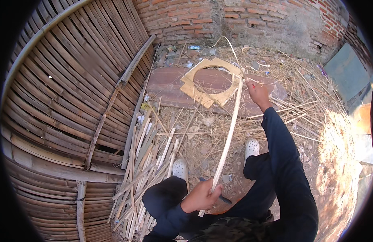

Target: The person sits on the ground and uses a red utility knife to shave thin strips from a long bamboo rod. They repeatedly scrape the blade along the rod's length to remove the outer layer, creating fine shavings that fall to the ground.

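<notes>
My left hand (201, 196) grips the near end of a long pale bamboo strip (228, 135), low in the view between my knees. The strip runs up and away to my right hand (257, 92), which pinches it at arm's length; beyond that the thin tip curls up and back over the ground. A dark knife blade (223, 198) pokes out beside my left hand. Behind the strip's far end lies a flat wooden board with a round hole (190, 85), resting on a reddish plank (166, 84).
A large woven bamboo panel (69, 101) leans along the left. Several split bamboo strips (148, 161) lie piled by my left foot. Straw and shavings (299, 101) cover the ground. A brick wall (243, 20) closes the back, and a grey sheet (347, 70) leans at right.
</notes>
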Action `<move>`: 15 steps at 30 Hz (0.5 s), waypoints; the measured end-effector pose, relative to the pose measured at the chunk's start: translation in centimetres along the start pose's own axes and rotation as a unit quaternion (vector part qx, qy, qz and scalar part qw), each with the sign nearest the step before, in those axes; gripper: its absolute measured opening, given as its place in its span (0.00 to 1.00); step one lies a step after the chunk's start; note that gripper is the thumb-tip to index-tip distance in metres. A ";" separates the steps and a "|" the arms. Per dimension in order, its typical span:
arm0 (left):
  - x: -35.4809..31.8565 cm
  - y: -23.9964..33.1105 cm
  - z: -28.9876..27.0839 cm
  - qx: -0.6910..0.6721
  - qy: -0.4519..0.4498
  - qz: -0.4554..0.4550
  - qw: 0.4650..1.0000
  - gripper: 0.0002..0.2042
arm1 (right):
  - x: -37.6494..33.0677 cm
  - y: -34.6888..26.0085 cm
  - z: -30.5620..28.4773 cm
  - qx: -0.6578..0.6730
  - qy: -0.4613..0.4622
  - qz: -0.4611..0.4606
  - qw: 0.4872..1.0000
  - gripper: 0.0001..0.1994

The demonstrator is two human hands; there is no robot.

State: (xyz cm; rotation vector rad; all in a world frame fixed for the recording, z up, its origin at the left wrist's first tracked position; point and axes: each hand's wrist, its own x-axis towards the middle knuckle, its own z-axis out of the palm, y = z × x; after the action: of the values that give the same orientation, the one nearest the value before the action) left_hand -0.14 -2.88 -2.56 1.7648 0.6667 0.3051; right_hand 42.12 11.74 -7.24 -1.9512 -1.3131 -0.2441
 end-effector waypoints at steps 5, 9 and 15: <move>0.7 -0.4 -0.8 -0.120 0.005 -0.083 0.989 0.11 | -1.2 -4.6 -0.4 0.468 -0.373 0.359 0.716 0.35; 1.8 -1.3 -1.0 -0.176 0.074 -0.096 0.977 0.14 | -3.0 -7.9 -0.5 0.250 -0.338 0.156 0.894 0.38; 2.3 -0.7 -2.2 -0.174 0.120 -0.076 0.974 0.09 | -10.2 -17.6 -3.4 0.052 -0.315 -0.239 0.917 0.33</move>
State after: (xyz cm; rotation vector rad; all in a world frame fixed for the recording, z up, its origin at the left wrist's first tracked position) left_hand 0.41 0.34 -2.86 1.3464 0.8595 0.5031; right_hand 23.22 5.43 -1.84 -1.6418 -2.1717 0.2483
